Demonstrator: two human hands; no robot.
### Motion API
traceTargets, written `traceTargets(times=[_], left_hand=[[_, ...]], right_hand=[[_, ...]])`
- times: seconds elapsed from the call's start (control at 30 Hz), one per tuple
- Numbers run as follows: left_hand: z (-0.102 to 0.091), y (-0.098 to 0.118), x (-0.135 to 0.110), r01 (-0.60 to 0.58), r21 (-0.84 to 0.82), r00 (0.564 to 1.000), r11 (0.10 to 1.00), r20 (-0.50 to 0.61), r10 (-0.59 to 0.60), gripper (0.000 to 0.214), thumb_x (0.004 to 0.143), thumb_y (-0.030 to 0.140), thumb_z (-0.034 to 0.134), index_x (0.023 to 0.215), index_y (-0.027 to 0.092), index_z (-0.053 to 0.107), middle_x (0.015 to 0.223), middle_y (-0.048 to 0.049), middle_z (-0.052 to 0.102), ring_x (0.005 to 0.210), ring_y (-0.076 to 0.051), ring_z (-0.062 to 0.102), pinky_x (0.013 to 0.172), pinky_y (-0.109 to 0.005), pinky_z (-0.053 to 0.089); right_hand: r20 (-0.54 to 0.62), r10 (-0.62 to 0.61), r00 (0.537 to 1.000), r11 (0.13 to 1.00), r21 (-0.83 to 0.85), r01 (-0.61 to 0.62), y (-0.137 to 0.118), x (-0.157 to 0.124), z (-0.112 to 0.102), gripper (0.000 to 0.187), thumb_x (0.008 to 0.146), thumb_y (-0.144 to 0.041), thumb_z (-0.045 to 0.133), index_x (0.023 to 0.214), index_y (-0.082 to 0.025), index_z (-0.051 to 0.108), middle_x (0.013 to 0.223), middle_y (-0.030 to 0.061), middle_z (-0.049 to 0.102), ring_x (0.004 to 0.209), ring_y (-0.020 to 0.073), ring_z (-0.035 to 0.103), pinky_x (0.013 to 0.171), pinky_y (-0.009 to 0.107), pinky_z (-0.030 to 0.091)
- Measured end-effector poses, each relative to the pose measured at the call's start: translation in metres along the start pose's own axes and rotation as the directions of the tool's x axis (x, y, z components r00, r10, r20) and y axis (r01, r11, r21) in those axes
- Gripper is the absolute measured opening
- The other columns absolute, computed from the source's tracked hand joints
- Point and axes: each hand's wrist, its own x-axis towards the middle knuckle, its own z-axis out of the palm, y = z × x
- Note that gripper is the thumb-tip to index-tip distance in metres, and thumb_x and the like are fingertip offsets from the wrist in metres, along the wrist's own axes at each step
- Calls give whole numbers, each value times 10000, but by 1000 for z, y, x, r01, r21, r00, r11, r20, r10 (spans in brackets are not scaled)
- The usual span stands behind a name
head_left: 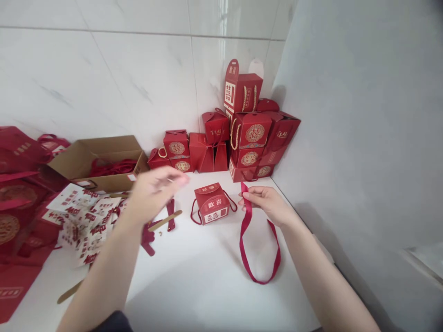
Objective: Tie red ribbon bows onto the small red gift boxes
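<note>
My right hand [266, 205] pinches a crimson ribbon [243, 240], its loop trailing below; my open left hand [155, 191] holds nothing, a red gift box [212, 203] standing between the hands.

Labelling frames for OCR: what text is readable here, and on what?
"歡喜": front of the red gift box
"歡喜": top tab of the tall red box
"囍": gold round emblem on the stacked red box
"囍": white printed sheets
Too small to read: the lid text on the red gift box and the small gold text on other boxes.
</note>
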Motion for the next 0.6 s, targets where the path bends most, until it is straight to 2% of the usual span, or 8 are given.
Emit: traceTargets(times=[0.03, 0.1, 0.17, 0.23, 0.3, 0.4, 0.53, 0.6], left_hand=[[10, -2, 1, 10, 6, 994, 1000, 105, -10, 316, 796, 397, 647, 1018, 172, 668, 943, -48, 689, 800, -159, 638, 756, -297, 530], [31, -6, 2, 26, 23, 944, 999, 327, -33, 434, 704, 428, 715, 1072, 202, 667, 939, -38, 704, 739, -162, 640, 689, -272, 523], [49, -10, 4, 29, 29, 894, 999, 446, -39, 411, 699, 436, 705, 1038, 203, 689, 883, -28, 713, 691, -165, 636, 642, -261, 500], [61, -16, 5, 59, 24, 872, 998, 486, -63, 298, 756, 423, 640, 910, 181, 721, 785, -22, 707, 656, -161, 629, 614, -251, 474], [65, -22, 5, 131, 8, 866, 991, 485, -118, 294, 795, 416, 581, 811, 155, 717, 716, -24, 689, 628, -158, 620, 571, -240, 449], [65, -31, 3, 254, -48, 854, 966, 480, -201, 321, 801, 423, 560, 800, 134, 701, 688, -33, 676, 587, -152, 611, 518, -230, 433], [61, -30, 0, 326, -113, 824, 938, 520, -224, 293, 797, 392, 575, 854, 137, 706, 727, -47, 699, 641, -166, 640, 581, -245, 490], [58, -23, -1, 306, -165, 850, 938, 491, -191, 275, 811, 377, 575, 914, 155, 700, 789, -44, 714, 702, -165, 655, 642, -247, 515]], right_hand=[[17, -18, 1000, 1000, 10, 18, -12, -2, 4, 282, 814, -425, 645, 810, -146, 609, 795, 49, 707, 627, 128, 635, 695, 285, 493], [39, -68, 997, 997, -39, 70, -33, -6, 14, 294, 828, -423, 636, 725, -148, 612, 656, 13, 666, 559, 103, 581, 643, 262, 464], [42, -111, 993, 989, -99, 114, -50, -8, 25, 308, 845, -418, 621, 685, -156, 594, 572, -15, 613, 521, 90, 533, 594, 247, 430], [47, -143, 989, 982, -116, 147, -59, -8, 35, 307, 865, -408, 600, 682, -163, 571, 570, -21, 601, 527, 90, 526, 583, 244, 421], [84, -157, 984, 984, -66, 163, -61, -7, 42, 285, 898, -394, 556, 726, -167, 562, 659, -2, 642, 590, 103, 573, 626, 254, 451], [194, -138, 971, 990, 41, 133, -52, -2, 48, 238, 929, -368, 510, 824, -161, 566, 797, 33, 682, 665, 118, 632, 687, 277, 499], [220, -96, 971, 995, 2, 98, -40, 1, 49, 237, 920, -383, 525, 864, -158, 577, 716, 16, 677, 475, 79, 568, 510, 217, 465], [153, -98, 983, 992, -67, 109, -39, -2, 51, 233, 904, -402, 547, 948, -176, 585, 646, -13, 653, 404, 67, 510, 427, 193, 409]])
